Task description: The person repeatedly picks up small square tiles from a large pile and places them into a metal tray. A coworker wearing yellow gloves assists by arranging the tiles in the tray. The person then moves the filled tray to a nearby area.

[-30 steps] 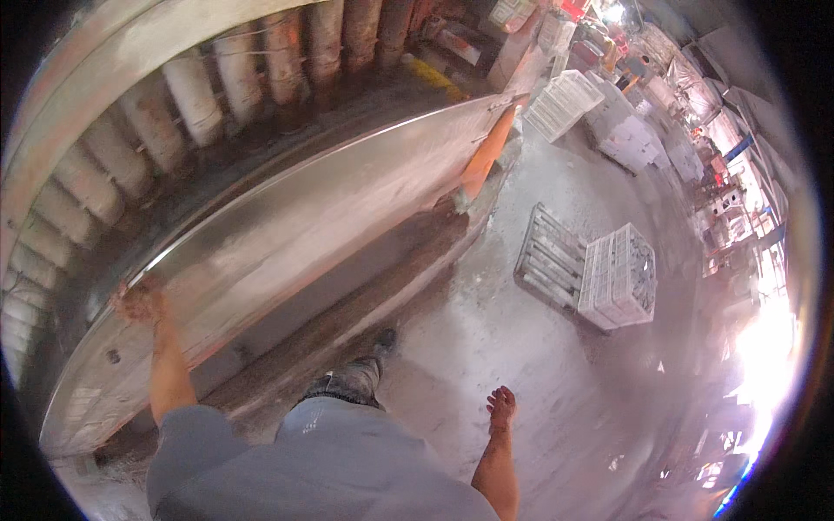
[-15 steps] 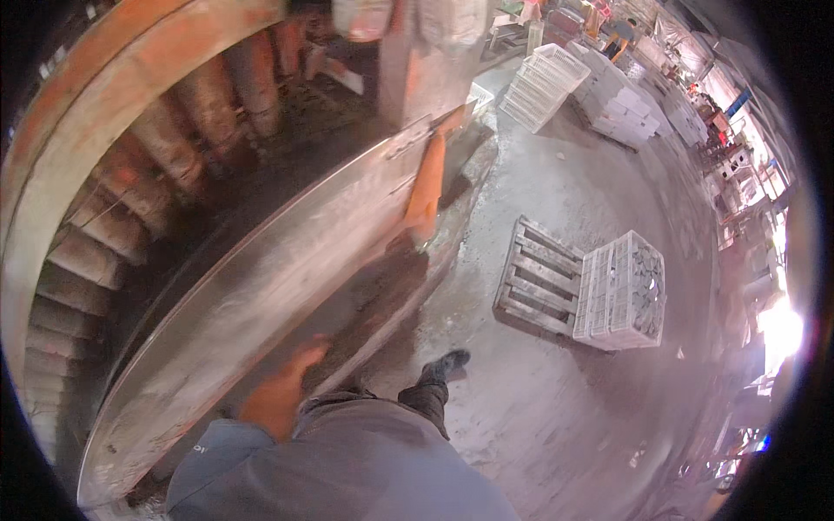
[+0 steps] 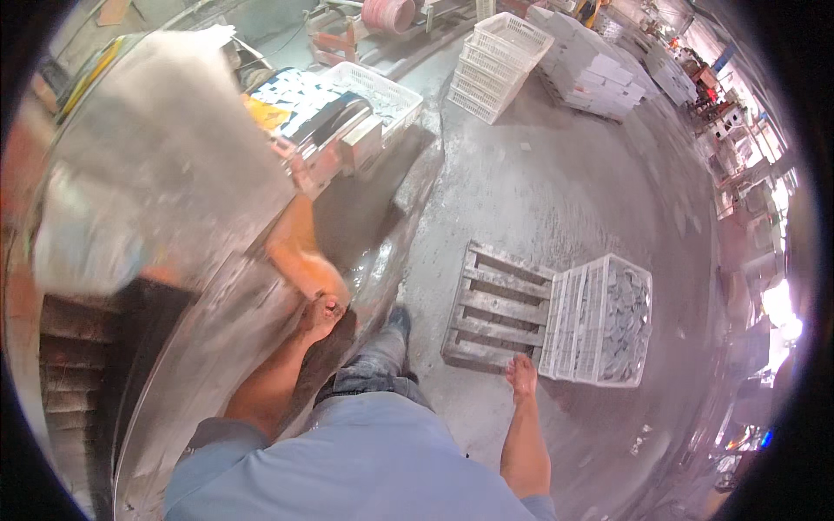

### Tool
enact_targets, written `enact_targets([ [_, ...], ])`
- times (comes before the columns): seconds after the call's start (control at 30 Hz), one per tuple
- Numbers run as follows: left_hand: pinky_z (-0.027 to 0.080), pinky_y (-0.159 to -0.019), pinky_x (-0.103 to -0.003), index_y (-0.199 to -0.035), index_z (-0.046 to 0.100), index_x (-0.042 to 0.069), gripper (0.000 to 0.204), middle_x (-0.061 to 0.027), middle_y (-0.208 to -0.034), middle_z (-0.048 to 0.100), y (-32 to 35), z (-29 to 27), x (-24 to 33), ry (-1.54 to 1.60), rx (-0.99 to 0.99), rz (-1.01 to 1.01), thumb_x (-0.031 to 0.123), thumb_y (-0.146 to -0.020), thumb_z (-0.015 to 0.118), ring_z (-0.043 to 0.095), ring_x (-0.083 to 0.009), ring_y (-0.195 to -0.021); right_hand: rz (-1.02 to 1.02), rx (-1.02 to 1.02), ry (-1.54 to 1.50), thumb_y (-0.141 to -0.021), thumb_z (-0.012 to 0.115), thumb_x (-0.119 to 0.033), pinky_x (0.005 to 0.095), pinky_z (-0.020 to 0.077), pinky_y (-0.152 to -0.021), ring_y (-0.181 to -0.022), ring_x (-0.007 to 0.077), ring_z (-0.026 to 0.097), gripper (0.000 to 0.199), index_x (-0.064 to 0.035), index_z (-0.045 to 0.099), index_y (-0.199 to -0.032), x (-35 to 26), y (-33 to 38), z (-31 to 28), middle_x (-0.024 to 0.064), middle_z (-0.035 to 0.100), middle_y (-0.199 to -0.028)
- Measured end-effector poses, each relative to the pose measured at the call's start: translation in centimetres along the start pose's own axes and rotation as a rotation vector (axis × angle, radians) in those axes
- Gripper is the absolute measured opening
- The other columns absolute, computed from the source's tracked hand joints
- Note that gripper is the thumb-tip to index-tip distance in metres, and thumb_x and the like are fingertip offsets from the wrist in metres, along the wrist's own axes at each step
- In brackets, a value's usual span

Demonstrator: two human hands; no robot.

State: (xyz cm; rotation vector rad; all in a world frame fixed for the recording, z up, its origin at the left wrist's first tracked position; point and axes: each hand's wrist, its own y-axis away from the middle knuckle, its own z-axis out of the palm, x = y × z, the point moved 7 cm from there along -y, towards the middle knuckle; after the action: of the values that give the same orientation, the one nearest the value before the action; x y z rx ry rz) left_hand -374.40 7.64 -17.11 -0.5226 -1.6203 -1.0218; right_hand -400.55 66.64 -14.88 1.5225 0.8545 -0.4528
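Note:
My left hand (image 3: 326,313) is low on my left, its fingers curled in with nothing seen in them. It appears right beside the lower end of an orange bracket (image 3: 300,247) on the side of a grey metal trough (image 3: 234,321); whether it touches the bracket I cannot tell. My right hand (image 3: 522,377) hangs at my right side, fingers loosely apart and bare. In the picture it overlaps the near edge of a wooden pallet (image 3: 495,306). On the pallet's right stands a white plastic crate (image 3: 578,326) filled with grey pieces (image 3: 630,321).
Ahead on the left, another white crate (image 3: 395,91) holds pale pieces beside a conveyor end (image 3: 356,139). Nested white crates (image 3: 486,82) stand farther off, beside stacked white boxes (image 3: 591,74). Wet grey floor (image 3: 512,182) runs between the machine and the pallet.
My view has moved forward along the machine, bringing the conveyor end and its crate into sight. My right hand has come into view. My left hand, blurred before, now shows beside the orange bracket.

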Motion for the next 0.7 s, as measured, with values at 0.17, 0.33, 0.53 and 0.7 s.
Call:
enact_targets([
  [0.17, 0.052, -0.098, -0.04, -0.127, 0.063, 0.0, 0.039, -0.0134, -0.121, 0.067, -16.4, 8.0, 6.6, -0.148, 0.409, 0.085, 0.017, -0.094, 0.074, 0.063, -0.0275, -0.105, -0.175, -0.085, -0.047, -0.105, 0.06, -0.04, 0.0314, 0.0552, -0.076, -0.091, 0.0173, 0.068, 0.041, -0.0161, 0.062, -0.138, -12.3, -10.4, 7.5, 0.006, 0.072, -0.116],
  [0.33, 0.043, -0.111, -0.046, -0.13, 0.06, -0.002, 0.051, -0.0224, -0.132, 0.06, -33.1, 4.9, 20.9, -0.629, 0.712, 0.417, 0.025, -0.091, 0.078, 0.056, -0.0393, -0.124, 0.245, -0.279, 0.474, -0.104, 0.064, -0.04, 0.0286, 0.0539, -0.071, -0.086, 0.0131, 0.067, 0.033, -0.0144, 0.066, -0.126, -14.2, -15.6, 15.3, 0.002, 0.072, -0.107],
  [0.53, 0.028, -0.122, -0.053, -0.158, 0.035, 0.006, 0.097, -0.0283, -0.16, 0.035, -47.6, -8.2, 32.7, -0.913, 0.811, -0.139, 0.056, -0.086, 0.077, 0.031, -0.0433, -0.151, 0.169, -0.161, 0.284, -0.104, 0.066, -0.035, 0.0269, 0.0522, -0.066, -0.085, 0.0116, 0.067, 0.03, -0.0128, 0.066, -0.123, -26.9, -25.1, 21.4, 0.0011, 0.071, -0.105],
  [0.7, 0.006, -0.126, -0.063, -0.168, 0.011, 0.011, 0.122, -0.0321, -0.17, 0.007, -54.2, -14.9, 32.1, -0.953, 0.77, -0.663, 0.087, -0.083, 0.055, 0.005, -0.0462, -0.159, 0.13, -0.322, 0.623, -0.104, 0.061, -0.031, 0.0254, 0.0492, -0.069, -0.088, 0.0109, 0.065, 0.027, -0.0127, 0.065, -0.124, -42.7, -33.8, 33.4, 0.0002, 0.069, -0.106],
])
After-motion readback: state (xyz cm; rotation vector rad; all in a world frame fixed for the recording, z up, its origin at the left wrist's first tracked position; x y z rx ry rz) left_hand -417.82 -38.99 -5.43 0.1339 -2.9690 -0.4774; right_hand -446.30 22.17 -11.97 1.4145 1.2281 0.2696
